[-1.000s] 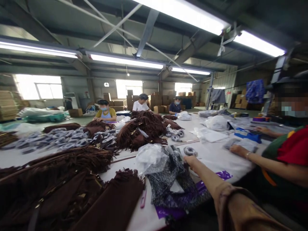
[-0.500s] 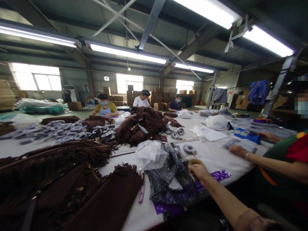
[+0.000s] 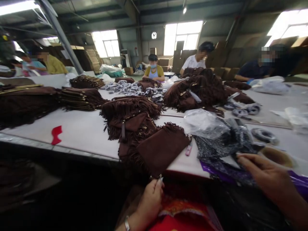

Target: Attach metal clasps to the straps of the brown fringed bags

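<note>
At the table's front edge my left hand [image 3: 152, 194] pinches the lower corner of a dark brown fringed bag [image 3: 161, 147], by its small metal fitting. My right hand [image 3: 258, 165] is closed, with thumb and fingertips together, above black-and-white speckled fabric [image 3: 214, 147]; what it holds, if anything, is too small to name. Just right of its fingers lies a roll of tan tape [image 3: 276, 155]. A pink cutter [image 3: 189, 149] rests between the bag and the fabric. Purple plastic [image 3: 216, 171] shows under the fabric.
More brown bags lie behind in a heap [image 3: 199, 88] and in stacks [image 3: 79, 98] at the left. Clear plastic [image 3: 204, 122] covers part of the fabric. A red scrap [image 3: 56, 134] lies on the white table [image 3: 84, 134]. Several people sit or stand beyond.
The view has swung left and down. My left hand has come into view at the bag's corner. My right hand is still near the tape roll, and the person at the right is out of view.
</note>
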{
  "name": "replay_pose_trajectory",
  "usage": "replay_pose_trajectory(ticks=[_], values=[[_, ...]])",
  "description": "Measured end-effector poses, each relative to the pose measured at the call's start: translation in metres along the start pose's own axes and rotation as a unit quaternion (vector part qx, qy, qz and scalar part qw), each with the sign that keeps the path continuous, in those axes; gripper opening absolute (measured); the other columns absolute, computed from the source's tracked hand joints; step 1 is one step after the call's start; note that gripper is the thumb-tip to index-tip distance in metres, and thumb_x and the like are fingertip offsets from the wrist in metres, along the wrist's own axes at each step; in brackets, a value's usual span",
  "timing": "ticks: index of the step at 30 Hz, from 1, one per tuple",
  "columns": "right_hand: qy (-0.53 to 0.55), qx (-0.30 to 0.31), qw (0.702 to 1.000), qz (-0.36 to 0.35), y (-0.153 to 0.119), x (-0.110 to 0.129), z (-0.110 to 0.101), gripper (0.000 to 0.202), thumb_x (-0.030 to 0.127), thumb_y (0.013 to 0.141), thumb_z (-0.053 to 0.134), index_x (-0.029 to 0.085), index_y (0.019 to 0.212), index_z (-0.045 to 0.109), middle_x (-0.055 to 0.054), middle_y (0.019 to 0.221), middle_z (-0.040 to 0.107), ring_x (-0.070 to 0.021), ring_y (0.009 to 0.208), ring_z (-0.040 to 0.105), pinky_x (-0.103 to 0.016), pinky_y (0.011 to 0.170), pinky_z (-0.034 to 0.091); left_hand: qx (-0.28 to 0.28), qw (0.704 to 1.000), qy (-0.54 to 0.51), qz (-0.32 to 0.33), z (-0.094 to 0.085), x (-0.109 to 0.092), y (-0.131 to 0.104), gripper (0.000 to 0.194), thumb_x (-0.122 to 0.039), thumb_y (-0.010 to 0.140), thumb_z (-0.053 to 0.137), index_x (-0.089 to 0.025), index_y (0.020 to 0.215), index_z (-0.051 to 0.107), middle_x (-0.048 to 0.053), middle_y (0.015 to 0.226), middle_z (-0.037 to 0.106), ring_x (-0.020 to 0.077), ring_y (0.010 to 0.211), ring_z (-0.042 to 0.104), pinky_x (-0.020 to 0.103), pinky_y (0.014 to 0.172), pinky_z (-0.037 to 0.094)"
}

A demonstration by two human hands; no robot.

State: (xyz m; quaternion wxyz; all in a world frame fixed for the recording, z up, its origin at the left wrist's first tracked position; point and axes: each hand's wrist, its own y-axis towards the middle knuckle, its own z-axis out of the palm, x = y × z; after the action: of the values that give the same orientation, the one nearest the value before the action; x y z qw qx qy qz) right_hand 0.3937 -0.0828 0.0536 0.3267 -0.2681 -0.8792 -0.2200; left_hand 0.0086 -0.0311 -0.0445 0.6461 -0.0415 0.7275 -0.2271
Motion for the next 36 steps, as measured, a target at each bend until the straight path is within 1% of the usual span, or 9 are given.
replay_pose_trajectory(ticks=[1,2,4,7,11,15,25,32,36], values=[[0.063,0.09,0.994,-0.018,-0.023,0.02,0.017,0.031,0.047,0.072,0.07,0.024,0.092,0.075,-0.011,0.094,0.074,-0.0281,0.087,0.064,-0.038,0.076,0.047,0.002,1.0,0.022,0.021,0.0,0.0,-0.001,0.046,-0.061,0.089,0.047,-0.017,0.082,0.06,-0.002,0.065,0.051,0.0134,0.059,0.043,0.027,0.055,0.033],[0.11,0.177,0.977,-0.032,-0.045,0.042,0.036,0.032,0.05,0.076,0.066,0.023,0.091,0.075,-0.009,0.086,0.073,-0.0262,0.08,0.064,-0.036,0.071,0.048,0.0,0.998,0.044,0.042,0.0,-0.001,-0.003,0.045,-0.057,0.092,0.044,-0.017,0.083,0.061,0.0,0.068,0.053,0.0143,0.062,0.045,0.027,0.058,0.035],[0.176,0.331,0.924,-0.073,-0.082,0.081,0.075,0.028,0.046,0.084,0.061,0.021,0.085,0.073,-0.006,0.084,0.072,-0.0228,0.079,0.063,-0.032,0.071,0.048,-0.003,0.994,0.077,0.071,0.0,-0.004,-0.006,0.043,-0.052,0.095,0.04,-0.016,0.084,0.06,0.002,0.073,0.057,0.0159,0.067,0.048,0.028,0.063,0.037],[0.222,0.411,0.882,-0.061,-0.114,0.12,0.125,0.027,0.041,0.082,0.061,0.017,0.071,0.068,-0.003,0.069,0.066,-0.0174,0.066,0.057,-0.027,0.061,0.043,-0.003,0.99,0.094,0.101,-0.001,-0.009,-0.01,0.039,-0.046,0.097,0.039,-0.017,0.082,0.059,0.003,0.075,0.06,0.0168,0.07,0.051,0.028,0.064,0.038],[0.258,0.437,0.862,0.0,-0.122,0.131,0.164,0.027,0.041,0.077,0.064,0.015,0.068,0.067,0.0,0.062,0.062,-0.0143,0.058,0.051,-0.025,0.056,0.04,0.004,0.988,0.104,0.113,-0.003,-0.017,-0.015,0.032,-0.038,0.097,0.038,-0.018,0.084,0.059,0.005,0.081,0.065,0.0177,0.073,0.054,0.028,0.065,0.04],[0.244,0.439,0.865,0.009,-0.118,0.123,0.18,0.029,0.042,0.077,0.065,0.014,0.07,0.068,-0.002,0.065,0.064,-0.0153,0.062,0.053,-0.026,0.059,0.042,0.009,0.983,0.133,0.124,-0.006,-0.023,-0.018,0.03,-0.032,0.098,0.036,-0.018,0.086,0.059,0.008,0.083,0.067,0.0189,0.074,0.058,0.029,0.067,0.04],[0.2,0.441,0.875,0.011,-0.115,0.11,0.191,0.032,0.045,0.078,0.064,0.014,0.069,0.068,-0.001,0.063,0.063,-0.0148,0.06,0.052,-0.025,0.056,0.041,0.009,0.974,0.155,0.164,-0.008,-0.01,-0.013,0.029,-0.033,0.099,0.034,-0.02,0.087,0.056,0.008,0.083,0.066,0.0196,0.074,0.059,0.03,0.066,0.039],[0.142,0.439,0.887,0.005,-0.113,0.119,0.192,0.036,0.049,0.076,0.059,0.016,0.063,0.063,0.0,0.058,0.059,-0.0147,0.057,0.051,-0.025,0.055,0.038,0.003,0.969,0.172,0.176,-0.008,-0.008,-0.011,0.029,-0.031,0.099,0.032,-0.02,0.086,0.055,0.009,0.082,0.065,0.0203,0.073,0.058,0.031,0.065,0.038],[0.09,0.419,0.903,0.018,-0.113,0.126,0.2,0.03,0.043,0.071,0.062,0.018,0.054,0.058,0.001,0.052,0.055,-0.0145,0.054,0.048,-0.026,0.052,0.034,-0.006,0.965,0.194,0.175,-0.006,-0.01,-0.014,0.028,-0.029,0.099,0.033,-0.021,0.085,0.056,0.012,0.085,0.067,0.0219,0.076,0.059,0.033,0.067,0.037]])
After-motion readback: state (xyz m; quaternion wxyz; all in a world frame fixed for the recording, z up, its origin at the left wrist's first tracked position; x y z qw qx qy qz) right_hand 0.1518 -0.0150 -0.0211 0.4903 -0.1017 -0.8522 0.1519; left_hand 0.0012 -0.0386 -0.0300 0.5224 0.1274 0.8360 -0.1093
